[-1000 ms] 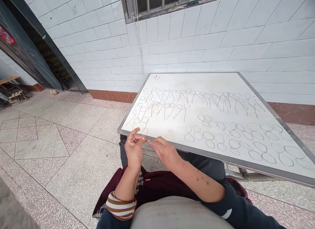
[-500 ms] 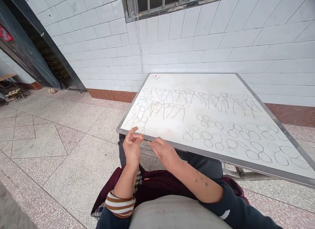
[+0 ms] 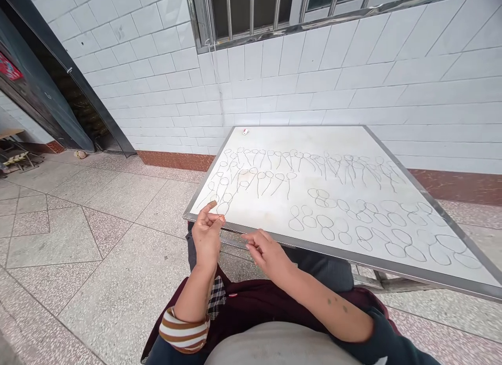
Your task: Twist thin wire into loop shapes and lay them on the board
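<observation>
Strand (image 3: 232, 231), thin and dark, spans the gap between the two hands a little below and left of the frame's centre, its long axis running rightward and slightly down, nearly in line with the table's front edge behind it. The left hand (image 3: 207, 235) is the nearer, with thumb and forefinger pinched on the strand's left end and another finger raised clear; the right hand (image 3: 269, 252) lies to the right and slightly lower, forefinger pointing at the right end, thumb apart below, and whether it grips or only touches cannot be told. Beyond them, the white table (image 3: 306, 136) carries tailed loops (image 3: 289, 189) across its middle and paired loops (image 3: 325, 227) towards the right of the frame. No brand or writing can be read: the red patch (image 3: 10, 67) at upper left has pale marks too small to make out, as do the red-and-white piece (image 3: 245, 131) at the table's far left corner and the small red tag (image 3: 233, 295) on the dark red cloth (image 3: 266, 301) at bottom centre.
</observation>
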`<state>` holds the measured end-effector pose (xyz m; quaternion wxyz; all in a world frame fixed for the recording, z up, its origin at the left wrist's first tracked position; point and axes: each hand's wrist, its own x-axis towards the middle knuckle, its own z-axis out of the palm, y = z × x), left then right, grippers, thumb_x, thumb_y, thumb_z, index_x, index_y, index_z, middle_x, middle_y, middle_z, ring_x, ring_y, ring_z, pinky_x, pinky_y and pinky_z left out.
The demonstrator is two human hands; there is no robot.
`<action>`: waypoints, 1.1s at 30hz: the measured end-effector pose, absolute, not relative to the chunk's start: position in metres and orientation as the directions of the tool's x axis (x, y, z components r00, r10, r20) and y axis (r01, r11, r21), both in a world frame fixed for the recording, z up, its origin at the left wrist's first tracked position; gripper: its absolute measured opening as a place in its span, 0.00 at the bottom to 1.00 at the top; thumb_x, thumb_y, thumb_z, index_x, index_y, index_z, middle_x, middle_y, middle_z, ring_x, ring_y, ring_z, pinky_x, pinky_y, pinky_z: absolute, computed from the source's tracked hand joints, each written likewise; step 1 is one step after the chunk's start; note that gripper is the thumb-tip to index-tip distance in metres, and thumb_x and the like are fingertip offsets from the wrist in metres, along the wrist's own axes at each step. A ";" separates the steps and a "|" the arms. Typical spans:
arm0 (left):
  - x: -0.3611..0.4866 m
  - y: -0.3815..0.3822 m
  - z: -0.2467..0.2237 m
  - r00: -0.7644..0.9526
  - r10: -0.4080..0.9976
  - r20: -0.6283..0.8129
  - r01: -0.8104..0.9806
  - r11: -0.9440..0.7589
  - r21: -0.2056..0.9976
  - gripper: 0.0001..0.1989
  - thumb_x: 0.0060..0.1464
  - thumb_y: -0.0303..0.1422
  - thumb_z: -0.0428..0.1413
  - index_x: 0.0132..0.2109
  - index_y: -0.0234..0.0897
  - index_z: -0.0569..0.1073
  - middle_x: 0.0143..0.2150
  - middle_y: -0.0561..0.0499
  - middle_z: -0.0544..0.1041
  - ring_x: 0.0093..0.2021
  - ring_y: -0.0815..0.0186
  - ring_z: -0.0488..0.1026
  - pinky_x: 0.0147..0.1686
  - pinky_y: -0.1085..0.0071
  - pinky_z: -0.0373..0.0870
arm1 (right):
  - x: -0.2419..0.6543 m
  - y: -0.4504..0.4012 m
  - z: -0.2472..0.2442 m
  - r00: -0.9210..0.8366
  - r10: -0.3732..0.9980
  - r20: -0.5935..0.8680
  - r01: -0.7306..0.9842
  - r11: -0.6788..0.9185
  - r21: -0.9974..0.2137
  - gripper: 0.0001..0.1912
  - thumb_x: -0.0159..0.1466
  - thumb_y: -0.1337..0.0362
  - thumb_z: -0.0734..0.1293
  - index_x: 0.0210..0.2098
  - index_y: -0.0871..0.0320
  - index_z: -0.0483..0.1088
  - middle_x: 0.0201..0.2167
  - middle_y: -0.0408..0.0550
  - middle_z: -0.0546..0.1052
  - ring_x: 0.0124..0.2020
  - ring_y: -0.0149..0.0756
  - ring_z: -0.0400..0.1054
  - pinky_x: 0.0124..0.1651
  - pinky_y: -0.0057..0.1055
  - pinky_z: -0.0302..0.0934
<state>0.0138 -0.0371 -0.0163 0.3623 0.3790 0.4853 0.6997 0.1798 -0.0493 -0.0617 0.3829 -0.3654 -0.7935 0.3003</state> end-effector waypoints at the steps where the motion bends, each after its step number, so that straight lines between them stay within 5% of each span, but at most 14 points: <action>1: 0.014 -0.036 -0.015 -0.441 0.880 0.178 -0.134 -0.261 0.956 0.22 0.44 0.26 0.61 0.49 0.35 0.73 0.26 0.57 0.72 0.30 0.71 0.69 0.40 0.72 0.65 | 0.182 -0.051 -0.065 -0.422 0.832 0.361 0.323 0.510 -0.797 0.10 0.66 0.69 0.57 0.45 0.56 0.65 0.35 0.46 0.67 0.25 0.29 0.65 0.30 0.29 0.65; 4: 0.017 -0.030 -0.011 -0.420 0.886 0.193 -0.112 -0.262 0.959 0.22 0.44 0.26 0.61 0.49 0.35 0.73 0.24 0.58 0.71 0.30 0.71 0.69 0.40 0.71 0.64 | 0.188 -0.053 -0.068 -0.377 0.862 0.341 0.283 0.457 -0.843 0.08 0.65 0.68 0.59 0.43 0.56 0.66 0.33 0.44 0.66 0.22 0.27 0.64 0.28 0.29 0.66; 11: 0.029 -0.015 -0.006 -0.349 0.913 0.212 -0.131 -0.271 0.954 0.21 0.44 0.26 0.59 0.49 0.34 0.73 0.23 0.57 0.71 0.29 0.70 0.68 0.40 0.71 0.65 | 0.197 -0.054 -0.059 -0.299 0.818 0.491 0.379 0.574 -0.726 0.10 0.66 0.69 0.59 0.44 0.55 0.68 0.34 0.48 0.69 0.34 0.36 0.68 0.37 0.34 0.67; 16: 0.031 -0.013 -0.002 -0.338 0.919 0.205 -0.156 -0.269 0.950 0.21 0.43 0.27 0.61 0.48 0.35 0.74 0.23 0.57 0.71 0.28 0.70 0.68 0.38 0.71 0.65 | 0.206 -0.052 -0.055 -0.293 0.785 0.546 0.370 0.619 -0.692 0.12 0.67 0.70 0.57 0.46 0.55 0.69 0.34 0.48 0.69 0.34 0.34 0.68 0.36 0.32 0.67; 33: 0.039 -0.008 -0.001 -0.323 0.922 0.211 -0.204 -0.286 0.936 0.20 0.42 0.26 0.61 0.46 0.33 0.75 0.23 0.56 0.71 0.28 0.70 0.69 0.35 0.70 0.67 | 0.232 -0.076 -0.050 -0.353 0.789 0.502 0.445 0.614 -0.652 0.11 0.68 0.69 0.55 0.45 0.55 0.67 0.36 0.49 0.70 0.36 0.35 0.68 0.40 0.34 0.67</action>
